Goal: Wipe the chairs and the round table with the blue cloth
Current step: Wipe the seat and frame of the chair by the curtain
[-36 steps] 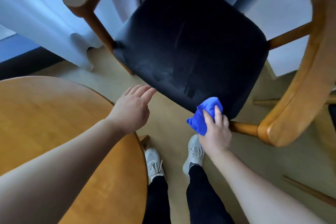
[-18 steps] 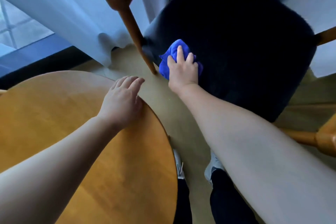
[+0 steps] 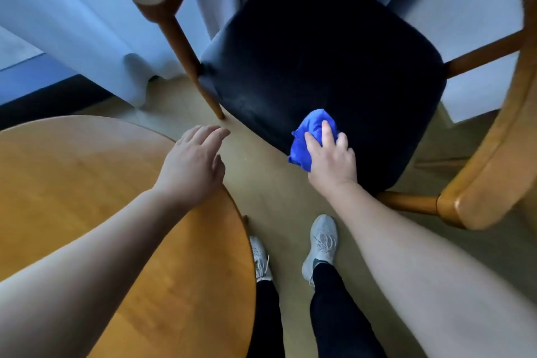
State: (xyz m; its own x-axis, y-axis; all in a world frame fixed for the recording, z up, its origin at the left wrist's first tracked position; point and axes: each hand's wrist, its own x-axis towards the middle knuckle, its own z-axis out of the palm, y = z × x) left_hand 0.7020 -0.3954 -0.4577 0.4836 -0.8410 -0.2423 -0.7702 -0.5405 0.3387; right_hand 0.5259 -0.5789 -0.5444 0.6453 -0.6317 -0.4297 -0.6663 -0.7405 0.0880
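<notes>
A wooden chair with a black padded seat (image 3: 322, 64) stands in front of me, its curved armrests (image 3: 494, 183) reaching toward me on both sides. My right hand (image 3: 331, 157) presses the bunched blue cloth (image 3: 308, 134) onto the near edge of the seat, fingers laid over the cloth. The round wooden table (image 3: 87, 183) fills the lower left. My left hand (image 3: 194, 166) hovers over the table's right edge with its fingers straight and nothing in it.
Pale curtains (image 3: 72, 9) hang behind the chair and reach the floor at the left. A strip of light wooden floor (image 3: 261, 183) runs between table and chair, where my two grey shoes (image 3: 322, 241) stand.
My right hand swept the cloth from the seat's near right corner to its left corner and then back toward the middle of the near edge. The left hand stayed by the table's edge.
</notes>
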